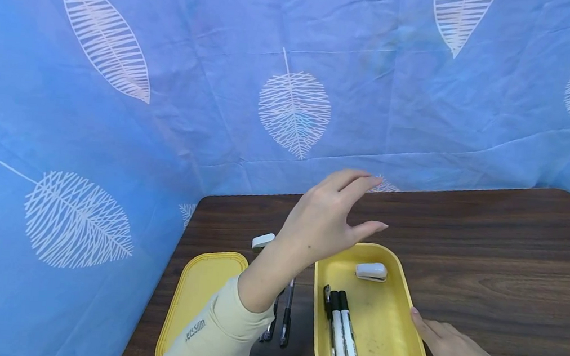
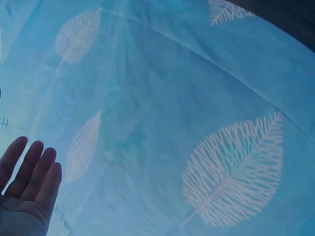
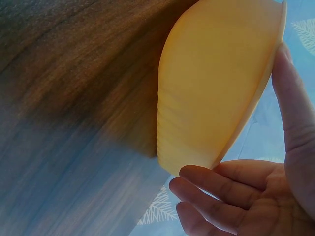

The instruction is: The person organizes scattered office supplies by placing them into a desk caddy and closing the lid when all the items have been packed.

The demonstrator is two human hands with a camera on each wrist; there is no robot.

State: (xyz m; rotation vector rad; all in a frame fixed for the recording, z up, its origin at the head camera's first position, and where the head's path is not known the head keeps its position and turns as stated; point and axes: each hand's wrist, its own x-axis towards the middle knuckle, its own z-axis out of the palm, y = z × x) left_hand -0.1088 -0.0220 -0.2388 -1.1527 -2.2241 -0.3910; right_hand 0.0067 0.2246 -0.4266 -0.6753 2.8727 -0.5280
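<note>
My left hand (image 1: 322,218) hovers above the far end of a yellow plastic box (image 1: 317,316), thumb and fingers apart with nothing between them. In the left wrist view, that hand's fingers (image 2: 32,172) look nearly straight. My right hand (image 1: 458,351) touches the box's right side. The right wrist view shows the thumb (image 3: 290,93) against the rim and the other fingers loosely bent by the outer wall. Inside the box lie a small white stapler (image 1: 371,271), two white markers (image 1: 344,336) with black caps and a black pen (image 1: 330,332).
A yellow lid (image 1: 204,289) lies on the dark wooden table (image 1: 511,265), left of the box. Pens (image 1: 286,319) lie between lid and box, partly behind my left sleeve. A small white object (image 1: 262,240), partly hidden by my forearm, sits beyond. Blue leaf-patterned cloth (image 1: 222,82) hangs behind.
</note>
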